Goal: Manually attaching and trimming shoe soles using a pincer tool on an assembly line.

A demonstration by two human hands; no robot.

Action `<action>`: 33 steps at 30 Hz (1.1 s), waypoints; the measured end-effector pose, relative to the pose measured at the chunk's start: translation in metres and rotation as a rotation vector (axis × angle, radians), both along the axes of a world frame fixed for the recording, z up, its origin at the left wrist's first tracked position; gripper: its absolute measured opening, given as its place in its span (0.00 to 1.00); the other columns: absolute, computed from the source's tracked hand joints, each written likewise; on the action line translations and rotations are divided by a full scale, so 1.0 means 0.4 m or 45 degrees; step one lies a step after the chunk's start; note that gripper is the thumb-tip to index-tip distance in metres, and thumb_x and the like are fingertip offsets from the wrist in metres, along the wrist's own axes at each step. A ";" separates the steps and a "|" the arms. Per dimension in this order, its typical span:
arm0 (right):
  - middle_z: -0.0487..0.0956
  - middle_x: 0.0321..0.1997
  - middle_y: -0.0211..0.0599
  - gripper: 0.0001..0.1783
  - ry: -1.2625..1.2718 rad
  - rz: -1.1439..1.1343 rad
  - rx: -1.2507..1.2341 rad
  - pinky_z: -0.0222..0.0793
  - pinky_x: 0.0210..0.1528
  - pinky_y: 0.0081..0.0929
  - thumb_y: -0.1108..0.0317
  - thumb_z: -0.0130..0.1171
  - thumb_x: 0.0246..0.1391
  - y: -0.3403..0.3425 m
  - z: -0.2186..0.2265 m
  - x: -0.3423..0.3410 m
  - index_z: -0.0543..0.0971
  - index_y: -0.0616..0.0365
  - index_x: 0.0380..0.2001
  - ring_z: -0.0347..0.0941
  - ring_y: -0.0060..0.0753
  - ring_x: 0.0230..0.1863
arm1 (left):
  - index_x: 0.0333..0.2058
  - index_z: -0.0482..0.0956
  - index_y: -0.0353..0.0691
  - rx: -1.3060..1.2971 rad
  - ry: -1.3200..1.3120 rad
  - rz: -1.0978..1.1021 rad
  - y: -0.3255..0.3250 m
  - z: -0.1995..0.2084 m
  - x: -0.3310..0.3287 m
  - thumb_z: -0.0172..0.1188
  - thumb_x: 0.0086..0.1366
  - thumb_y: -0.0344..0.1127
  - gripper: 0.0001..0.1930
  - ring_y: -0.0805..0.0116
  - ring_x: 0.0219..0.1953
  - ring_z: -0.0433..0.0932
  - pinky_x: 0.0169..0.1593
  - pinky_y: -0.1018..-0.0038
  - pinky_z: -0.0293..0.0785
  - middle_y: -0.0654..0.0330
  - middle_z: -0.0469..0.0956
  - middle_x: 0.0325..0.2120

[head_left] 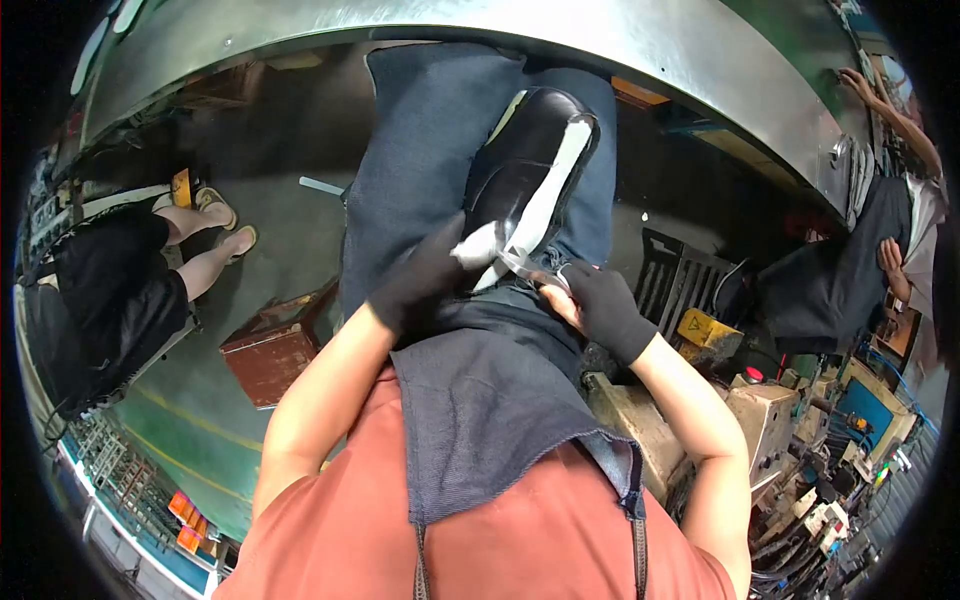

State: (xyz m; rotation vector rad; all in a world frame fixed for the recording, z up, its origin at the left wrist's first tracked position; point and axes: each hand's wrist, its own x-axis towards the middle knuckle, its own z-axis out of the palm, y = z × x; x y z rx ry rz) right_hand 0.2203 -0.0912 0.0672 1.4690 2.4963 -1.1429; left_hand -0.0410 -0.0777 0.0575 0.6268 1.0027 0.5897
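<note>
Presumably light, stiff, slick: black shoe (515, 140) is laid on denim-covered lap (410, 140), toward far edge. Near end is clamped by left hand (428, 272), slim tool (517, 263) by right hand (606, 305). Best gripped by 2 sides.

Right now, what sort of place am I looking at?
Probably a factory workshop, perhaps making footwear, judging by the black shoe, the long metal worktop and the machinery crowded in at right.
</note>
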 end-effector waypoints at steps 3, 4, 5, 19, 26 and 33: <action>0.78 0.29 0.52 0.25 0.082 -0.013 0.020 0.71 0.33 0.45 0.46 0.52 0.63 0.011 0.002 0.008 0.77 0.60 0.32 0.77 0.59 0.32 | 0.52 0.74 0.30 -0.126 0.066 0.200 0.018 -0.027 0.074 0.61 0.66 0.40 0.22 0.70 0.48 0.76 0.53 0.74 0.71 0.56 0.78 0.47; 0.79 0.31 0.54 0.25 0.106 0.001 -0.164 0.71 0.34 0.44 0.46 0.52 0.63 0.027 0.030 0.020 0.78 0.61 0.33 0.77 0.59 0.33 | 0.51 0.74 0.30 0.097 0.133 0.303 0.007 -0.050 0.084 0.63 0.65 0.41 0.23 0.71 0.47 0.77 0.51 0.75 0.72 0.56 0.78 0.46; 0.79 0.32 0.55 0.24 0.130 0.014 -0.349 0.71 0.35 0.43 0.47 0.52 0.63 0.050 0.064 0.030 0.78 0.61 0.35 0.77 0.59 0.33 | 0.51 0.75 0.30 0.320 0.199 0.404 -0.004 -0.070 0.087 0.64 0.63 0.41 0.23 0.71 0.45 0.78 0.49 0.75 0.74 0.57 0.79 0.45; 0.77 0.31 0.58 0.20 0.076 -0.086 -0.422 0.69 0.34 0.37 0.54 0.54 0.64 0.107 0.090 0.007 0.78 0.63 0.34 0.75 0.54 0.29 | 0.64 0.58 0.34 0.412 0.097 0.009 -0.061 -0.047 0.004 0.71 0.58 0.38 0.40 0.67 0.56 0.69 0.62 0.72 0.64 0.56 0.71 0.54; 0.73 0.24 0.48 0.18 0.174 -0.282 -0.443 0.63 0.31 0.31 0.57 0.54 0.65 0.022 0.077 0.048 0.76 0.65 0.34 0.68 0.35 0.25 | 0.66 0.53 0.33 0.313 0.124 -0.055 -0.068 -0.053 0.002 0.62 0.66 0.39 0.36 0.63 0.58 0.71 0.60 0.71 0.65 0.49 0.72 0.54; 0.77 0.27 0.48 0.21 0.372 0.162 -0.107 0.70 0.32 0.40 0.50 0.56 0.62 0.069 0.262 -0.119 0.78 0.59 0.29 0.77 0.52 0.30 | 0.65 0.42 0.24 0.649 0.355 -0.101 -0.089 -0.020 0.011 0.67 0.61 0.43 0.49 0.47 0.60 0.70 0.62 0.63 0.66 0.35 0.64 0.59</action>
